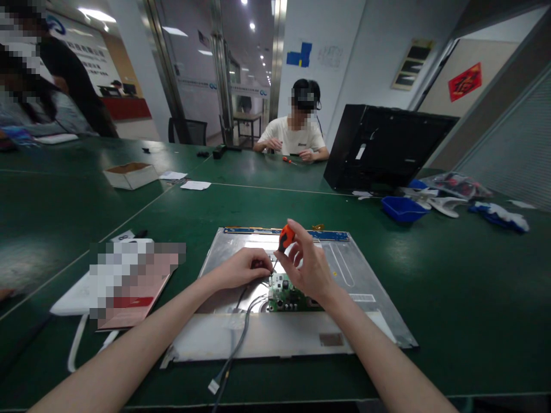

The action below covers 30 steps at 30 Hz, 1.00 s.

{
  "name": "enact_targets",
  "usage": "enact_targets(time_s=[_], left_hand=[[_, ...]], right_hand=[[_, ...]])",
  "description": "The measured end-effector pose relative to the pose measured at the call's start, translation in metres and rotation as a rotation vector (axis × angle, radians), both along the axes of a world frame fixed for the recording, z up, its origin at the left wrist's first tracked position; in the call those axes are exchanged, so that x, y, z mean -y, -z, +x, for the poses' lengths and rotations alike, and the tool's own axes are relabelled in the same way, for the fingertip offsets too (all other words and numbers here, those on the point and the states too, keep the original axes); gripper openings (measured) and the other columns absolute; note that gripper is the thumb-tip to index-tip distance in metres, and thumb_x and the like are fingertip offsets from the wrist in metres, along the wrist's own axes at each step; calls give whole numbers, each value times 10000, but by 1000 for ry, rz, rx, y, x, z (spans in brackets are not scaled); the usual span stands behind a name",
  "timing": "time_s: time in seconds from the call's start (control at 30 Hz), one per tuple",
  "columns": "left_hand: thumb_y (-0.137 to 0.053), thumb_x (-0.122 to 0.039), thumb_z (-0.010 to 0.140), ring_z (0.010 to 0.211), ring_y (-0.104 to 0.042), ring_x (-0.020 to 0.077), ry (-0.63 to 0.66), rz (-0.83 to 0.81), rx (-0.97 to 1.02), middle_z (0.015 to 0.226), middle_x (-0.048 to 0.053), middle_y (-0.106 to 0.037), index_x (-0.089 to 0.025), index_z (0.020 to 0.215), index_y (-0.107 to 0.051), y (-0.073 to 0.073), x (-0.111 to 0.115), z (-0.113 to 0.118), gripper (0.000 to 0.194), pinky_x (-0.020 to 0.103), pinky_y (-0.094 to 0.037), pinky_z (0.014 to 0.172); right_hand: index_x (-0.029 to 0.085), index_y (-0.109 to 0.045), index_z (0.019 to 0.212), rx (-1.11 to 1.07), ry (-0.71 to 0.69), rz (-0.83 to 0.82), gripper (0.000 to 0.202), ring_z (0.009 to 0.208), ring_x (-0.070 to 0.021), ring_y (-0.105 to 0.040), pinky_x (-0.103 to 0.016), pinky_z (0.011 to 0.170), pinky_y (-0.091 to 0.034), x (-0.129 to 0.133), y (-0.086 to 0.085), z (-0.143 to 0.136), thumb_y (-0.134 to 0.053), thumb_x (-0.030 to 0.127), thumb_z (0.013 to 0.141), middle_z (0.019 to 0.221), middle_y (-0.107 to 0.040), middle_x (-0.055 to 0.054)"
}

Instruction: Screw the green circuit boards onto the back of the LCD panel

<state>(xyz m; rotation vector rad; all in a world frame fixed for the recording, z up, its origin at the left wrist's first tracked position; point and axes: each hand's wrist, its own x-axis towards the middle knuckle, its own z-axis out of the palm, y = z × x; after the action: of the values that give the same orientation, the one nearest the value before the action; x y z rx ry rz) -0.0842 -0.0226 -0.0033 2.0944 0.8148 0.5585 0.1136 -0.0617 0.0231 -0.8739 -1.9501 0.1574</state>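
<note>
In my right hand (307,267) is a screwdriver (286,237) with an orange and black handle, its shaft slanting down to the left. The tip comes down at the upper left corner of a green circuit board (282,295). Beside that corner, my left hand (246,267) has its fingers pinched together; what they hold, if anything, is hidden. Under both hands lies a flat metal display panel (275,335), with a blue strip board (331,235) along its far edge. Grey cables (244,338) run from the board over the near edge, ending in a white connector (214,386).
Left of the panel lie a pink booklet (161,275) and a white device with a cable. Farther off are a white box (131,176), paper slips (196,185), a black monitor housing (387,149) and a blue tray (403,209). A person (297,135) works across the table.
</note>
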Motion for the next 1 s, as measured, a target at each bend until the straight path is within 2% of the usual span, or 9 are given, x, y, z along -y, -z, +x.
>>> enact_targets(time_s=[0.27,0.53,0.73,1.0], left_hand=[[-600,-219,834,752,-579,149,-5,2,-20,820,19,-643,-161,876,-648,-2,1,0,86,273,-463,708],[-596,-209,837,778,-591,155,8,3,-5,844,29,-657,-166,890,-657,-1,0,1,91,283,-470,737],[-599,-228,833,770,-584,154,-1,0,-8,835,27,-655,-162,879,-654,0,0,1,97,283,-469,728],[-604,-222,824,732,-577,150,-13,-4,-8,794,22,-643,-153,862,-651,-1,1,1,92,270,-458,687]], right_hand=[[286,-157,1460,-17,-56,-22,712,584,-118,-590,-256,484,-455,3,-1,0,-509,149,857,940,-639,-38],[319,-212,1424,-25,-2,12,699,553,-105,-576,-251,471,-449,1,0,-1,-579,183,845,941,-624,-16],[319,-193,1434,-24,0,-8,696,560,-109,-579,-264,479,-456,1,2,0,-570,216,858,956,-623,-22],[297,-155,1463,-26,-16,-23,731,579,-125,-597,-269,477,-463,2,2,0,-531,164,850,927,-637,-29]])
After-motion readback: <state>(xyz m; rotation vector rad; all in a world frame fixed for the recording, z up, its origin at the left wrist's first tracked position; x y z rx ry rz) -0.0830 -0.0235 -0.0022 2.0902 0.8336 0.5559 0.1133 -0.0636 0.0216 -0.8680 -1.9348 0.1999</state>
